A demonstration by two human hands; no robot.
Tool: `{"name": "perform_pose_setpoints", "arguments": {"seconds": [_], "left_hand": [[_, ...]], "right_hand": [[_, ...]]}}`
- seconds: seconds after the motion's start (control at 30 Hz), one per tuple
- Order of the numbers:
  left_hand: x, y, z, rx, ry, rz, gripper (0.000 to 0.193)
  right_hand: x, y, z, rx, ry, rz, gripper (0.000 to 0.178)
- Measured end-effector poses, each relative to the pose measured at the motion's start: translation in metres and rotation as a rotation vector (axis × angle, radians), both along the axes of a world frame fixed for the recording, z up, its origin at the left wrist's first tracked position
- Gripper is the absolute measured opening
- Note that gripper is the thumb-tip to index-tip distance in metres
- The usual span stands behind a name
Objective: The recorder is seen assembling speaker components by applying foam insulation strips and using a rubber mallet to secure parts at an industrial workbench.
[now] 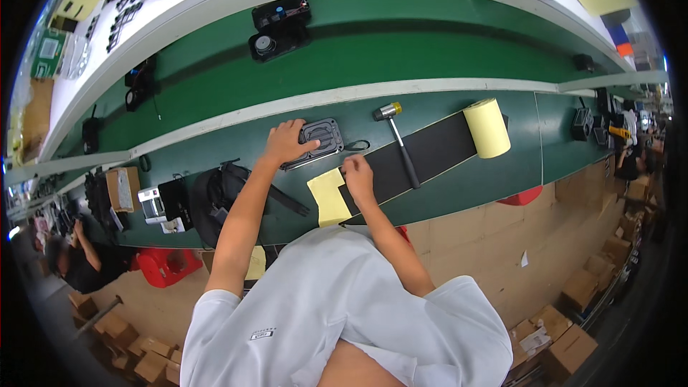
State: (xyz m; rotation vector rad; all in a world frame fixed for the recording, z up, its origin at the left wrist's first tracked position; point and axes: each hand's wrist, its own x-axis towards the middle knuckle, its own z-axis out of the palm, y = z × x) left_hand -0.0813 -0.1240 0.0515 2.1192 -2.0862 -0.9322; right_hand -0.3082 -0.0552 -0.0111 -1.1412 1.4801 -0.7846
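My left hand point(287, 141) grips a black plastic housing point(325, 136), its thumb over the top face and its fingers at the far left side. A dark loop strap point(357, 145) lies at the housing's right end. My right hand point(360, 178) is closed, fingertips together, over the left end of a black sheet strip point(437, 147); what they pinch is hidden. Bare yellow backing paper point(329, 197) shows beside that hand, and the strip's far end runs to a yellow roll point(487, 129). Across the strip lies a mallet point(398, 145) with a yellow-tipped head.
Left of my arm sit a black backpack point(210, 204), a white-and-grey device point(151, 204) and a cardboard box point(123, 189). A white rail point(430, 89) crosses behind the work area, with an open black case point(279, 27) beyond it. Another person point(86, 261) is at far left.
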Motion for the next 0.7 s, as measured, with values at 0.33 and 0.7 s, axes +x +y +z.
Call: {"name": "perform_pose_setpoints", "arguments": {"seconds": [0.33, 0.7], "left_hand": [[0.012, -0.022, 0.002, 0.043, 0.018, 0.019, 0.078], [0.014, -0.031, 0.0, 0.04, 0.04, -0.011, 0.076]], "right_hand": [[0.033, -0.026, -0.007, 0.486, -0.49, -0.318, 0.029], [0.018, -0.132, 0.028, -0.204, 0.104, 0.201, 0.047]]}}
